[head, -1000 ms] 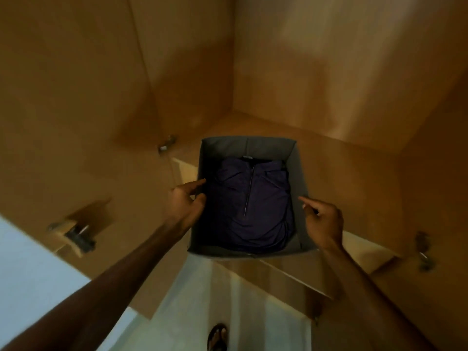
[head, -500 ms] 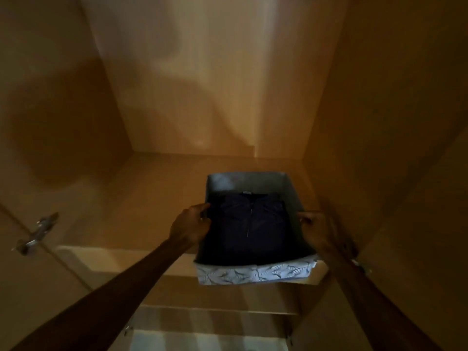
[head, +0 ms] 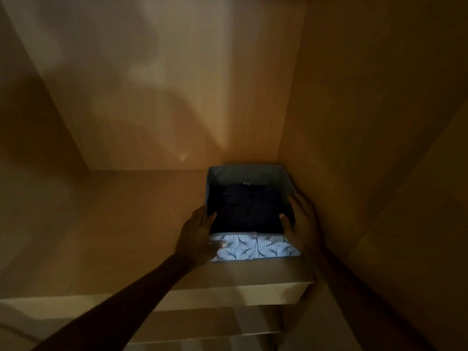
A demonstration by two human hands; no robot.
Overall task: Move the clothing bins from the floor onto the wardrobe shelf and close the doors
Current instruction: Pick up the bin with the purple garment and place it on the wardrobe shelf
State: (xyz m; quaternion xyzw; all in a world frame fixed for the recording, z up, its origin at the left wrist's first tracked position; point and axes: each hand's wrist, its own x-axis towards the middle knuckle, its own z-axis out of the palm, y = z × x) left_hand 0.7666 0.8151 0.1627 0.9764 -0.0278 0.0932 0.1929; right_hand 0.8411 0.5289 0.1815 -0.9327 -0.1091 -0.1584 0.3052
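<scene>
A grey fabric clothing bin (head: 253, 247) with a pale leaf-patterned front rests on the wooden wardrobe shelf (head: 121, 224), pushed into the back right corner against the side wall. A folded dark navy garment (head: 249, 211) with a zip lies inside it. My left hand (head: 197, 236) grips the bin's left front corner, thumb over the rim. My right hand (head: 302, 224) holds the right front corner, thumb inside on the garment, fingers along the outer side.
The wardrobe's back panel (head: 164, 84) and right side wall (head: 354, 122) enclose the shelf. The shelf's pale front edge (head: 228, 295) runs below the bin. A lower shelf (head: 207, 323) shows underneath. The doors are out of view.
The bin has slid deeper and to the right, fully onto the shelf against the right wall. Both hands moved forward with it, and my view has tilted further into the wardrobe.
</scene>
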